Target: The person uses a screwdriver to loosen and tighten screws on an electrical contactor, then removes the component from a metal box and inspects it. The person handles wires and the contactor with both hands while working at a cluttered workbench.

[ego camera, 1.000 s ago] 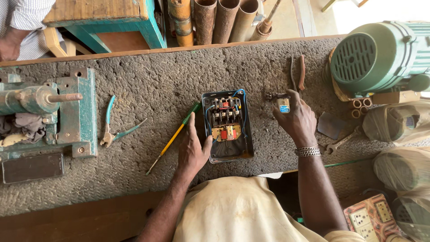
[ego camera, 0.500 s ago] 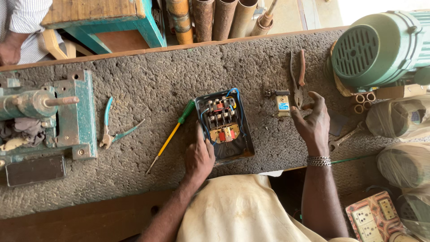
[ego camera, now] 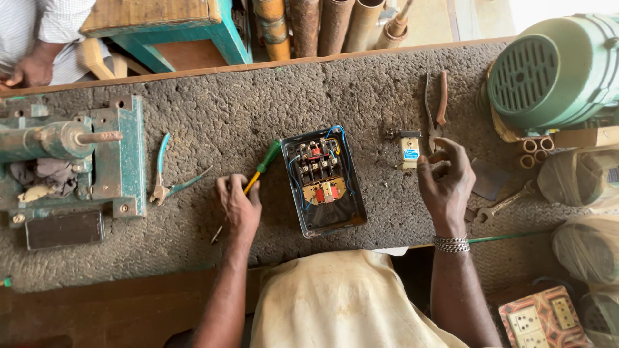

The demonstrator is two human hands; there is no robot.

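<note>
An open black electrical box [ego camera: 334, 216] with wired terminals lies in the middle of the rough grey bench [ego camera: 213, 113]. My left hand [ego camera: 238, 207] rests to its left, fingers curled over the yellow shaft of a green-handled screwdriver [ego camera: 266, 158] that lies on the bench. To the right of the box hovers my right hand [ego camera: 446, 183], a metal bracelet on its wrist, fingers loosely curled and apart with nothing seen in them. Its fingertips are close to a small cream switch part [ego camera: 409, 149] with a blue label.
Red-handled pliers [ego camera: 436, 103] lie beyond the switch part, a wrench [ego camera: 505, 205] to the right. A green motor [ego camera: 554, 67] fills the right end, with plastic bags [ego camera: 577, 183] below it. Teal pliers [ego camera: 162, 173] and a green vise-like machine [ego camera: 77, 145] stand left. Another person [ego camera: 32, 38] sits at top left.
My left hand has left the black box's edge and moved left onto the screwdriver. My right hand has drawn back slightly from the switch part and curled its fingers.
</note>
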